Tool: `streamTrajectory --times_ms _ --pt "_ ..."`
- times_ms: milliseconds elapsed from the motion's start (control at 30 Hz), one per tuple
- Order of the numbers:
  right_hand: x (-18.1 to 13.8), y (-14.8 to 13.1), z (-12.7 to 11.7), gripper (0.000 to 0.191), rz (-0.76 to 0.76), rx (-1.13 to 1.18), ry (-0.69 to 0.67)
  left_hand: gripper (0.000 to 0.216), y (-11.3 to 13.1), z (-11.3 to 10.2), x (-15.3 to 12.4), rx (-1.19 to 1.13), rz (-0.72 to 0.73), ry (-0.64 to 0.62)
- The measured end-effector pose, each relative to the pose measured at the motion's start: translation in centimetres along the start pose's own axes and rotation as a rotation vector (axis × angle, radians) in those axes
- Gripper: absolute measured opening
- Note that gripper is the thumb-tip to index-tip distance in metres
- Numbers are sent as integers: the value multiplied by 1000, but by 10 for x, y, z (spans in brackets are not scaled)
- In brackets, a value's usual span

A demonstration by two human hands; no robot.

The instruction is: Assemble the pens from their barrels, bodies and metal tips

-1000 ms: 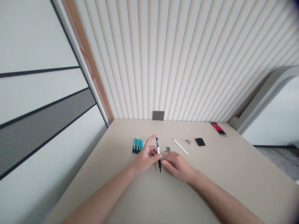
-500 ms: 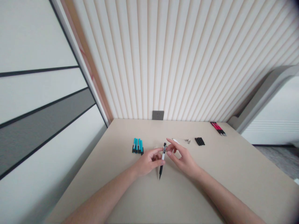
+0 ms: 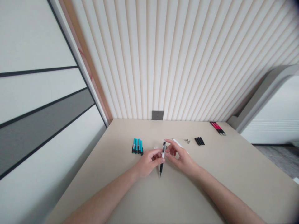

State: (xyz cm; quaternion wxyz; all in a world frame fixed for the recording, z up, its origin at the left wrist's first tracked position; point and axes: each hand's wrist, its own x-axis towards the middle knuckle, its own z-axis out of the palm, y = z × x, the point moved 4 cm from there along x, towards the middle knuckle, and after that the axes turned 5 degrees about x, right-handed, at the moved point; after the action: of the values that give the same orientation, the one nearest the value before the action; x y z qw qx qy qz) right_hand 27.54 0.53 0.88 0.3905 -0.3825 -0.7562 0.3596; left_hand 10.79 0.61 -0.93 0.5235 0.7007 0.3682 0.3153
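Your left hand (image 3: pixel 148 162) is pinching the pen (image 3: pixel 163 158), thumb and fingers pressed together on its white barrel, and the pen stands almost upright above the table (image 3: pixel 187 199), black tip pointing to 6 o'clock. Your right hand (image 3: pixel 183 157) is spread, its fingers (image 3: pixel 168 141) curving around the upper barrel from 3 o'clock; you can't tell from this view whether they touch it. All the weight rests on that single pinch, so a loosened thumb or a twist from your right fingers could let the pen slip, land on its tip and roll. Just beyond your hands at 12 o'clock lie small white bits (image 3: pixel 155 147), too small to identify, and a white strip (image 3: pixel 178 143) sits partly behind your right fingers; a careless sweep of that hand could nudge the strip or scatter the bits. The teal markers (image 3: pixel 137 146) lie near your left hand at 10 o'clock, where a dropped pen or a wide left elbow swing could knock them out of line. The metal bits (image 3: pixel 187 141), black pieces (image 3: pixel 199 141) and pink pens (image 3: pixel 217 128) are well off at 2 o'clock, less exposed.
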Motion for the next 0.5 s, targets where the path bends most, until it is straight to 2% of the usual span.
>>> streamTrajectory --times_ms 133,500 --pt "1 -7 1 37 24 6 -13 22 2 2 1 7 2 6" --pt "4 -11 3 39 9 -15 0 21 0 4 3 -115 -25 25"
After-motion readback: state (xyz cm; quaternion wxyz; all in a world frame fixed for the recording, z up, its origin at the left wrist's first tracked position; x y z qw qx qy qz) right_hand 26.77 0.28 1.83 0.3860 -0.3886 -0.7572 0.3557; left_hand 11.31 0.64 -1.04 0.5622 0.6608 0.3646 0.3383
